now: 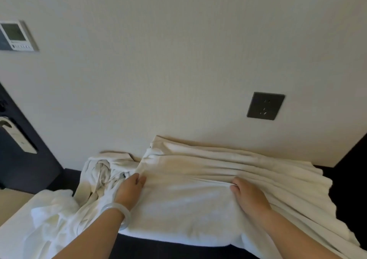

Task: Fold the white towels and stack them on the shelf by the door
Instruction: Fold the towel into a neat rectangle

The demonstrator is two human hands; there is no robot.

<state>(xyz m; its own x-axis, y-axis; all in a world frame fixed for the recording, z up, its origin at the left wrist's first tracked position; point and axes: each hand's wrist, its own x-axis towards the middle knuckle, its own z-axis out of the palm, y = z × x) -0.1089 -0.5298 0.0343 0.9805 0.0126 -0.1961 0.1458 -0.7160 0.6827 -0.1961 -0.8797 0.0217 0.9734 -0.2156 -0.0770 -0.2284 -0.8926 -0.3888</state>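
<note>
- White towel (188, 205) is spread over the dark worktop (158, 245), with left grip (132, 187) and right grip (248, 194) each pinching the same raised crease.
- I'd pull that crease taut and level before laying it over, or it'll probably fold crooked.
- Most of the towel lies between and beyond the grips; crumpled linen (99, 176) sits just outside the left grip.

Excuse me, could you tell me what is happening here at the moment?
A person is folding a white towel spread on a dark shelf against the wall. The left hand, with a bangle at its wrist, and the right hand each pinch the edge of a fold across the towel's middle. A crumpled towel lies to the left, near the door, not yet folded.
</note>
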